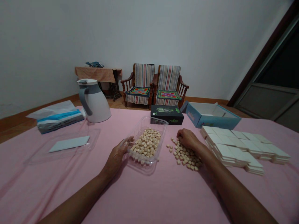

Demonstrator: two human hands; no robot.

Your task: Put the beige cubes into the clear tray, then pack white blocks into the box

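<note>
Cubes (147, 143) (green-lettered black box (167, 115) beyond)

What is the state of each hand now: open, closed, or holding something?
Left hand: holding the tray by its left edge.
Right hand: fingers bent down at the loose cubes; whether it holds any cannot be told.

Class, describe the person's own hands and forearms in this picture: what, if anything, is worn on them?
The left hand and right hand are both bare, without gloves. No sleeve, watch or bracelet shows on the left forearm or the right forearm. A thin ring would be too small to tell.
</note>
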